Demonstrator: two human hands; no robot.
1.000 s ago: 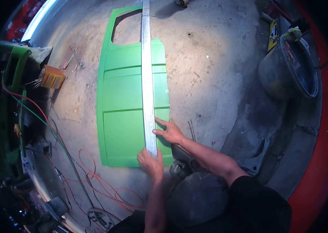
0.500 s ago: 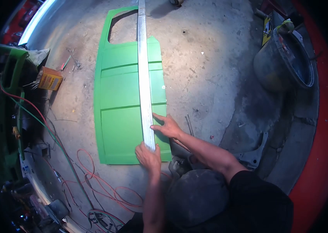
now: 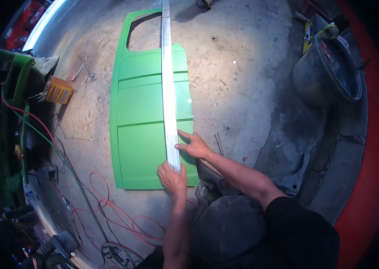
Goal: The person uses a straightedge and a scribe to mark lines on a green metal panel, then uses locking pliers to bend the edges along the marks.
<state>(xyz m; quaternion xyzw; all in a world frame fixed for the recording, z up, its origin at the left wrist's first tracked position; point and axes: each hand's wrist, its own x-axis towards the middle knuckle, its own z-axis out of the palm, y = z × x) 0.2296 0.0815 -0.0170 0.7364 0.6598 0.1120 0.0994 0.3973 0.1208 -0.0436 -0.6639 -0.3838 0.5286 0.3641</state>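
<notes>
A long silvery metal bar (image 3: pixel 168 85) lies lengthwise over a green panel (image 3: pixel 140 105) that has a window opening at its far end. At the bar's near end, my left hand (image 3: pixel 172 177) is wrapped round it, fingers on one side and thumb on the other. My right hand (image 3: pixel 193 146) rests by the bar's right edge on the panel, its index finger and thumb spread apart with their tips at the bar. The undersides of both hands are hidden.
Red and green hoses (image 3: pixel 104 204) loop over the floor at the lower left. A yellow-orange can (image 3: pixel 59 90) stands on the left. On the right are a large dark tub (image 3: pixel 308 76) and a metal bracket (image 3: pixel 298 175). A dark cap shows at the bottom.
The bar and the panel have shifted very slightly to the right in the view. My left hand has moved slightly up with the bar's near end; my right hand keeps its spread pose.
</notes>
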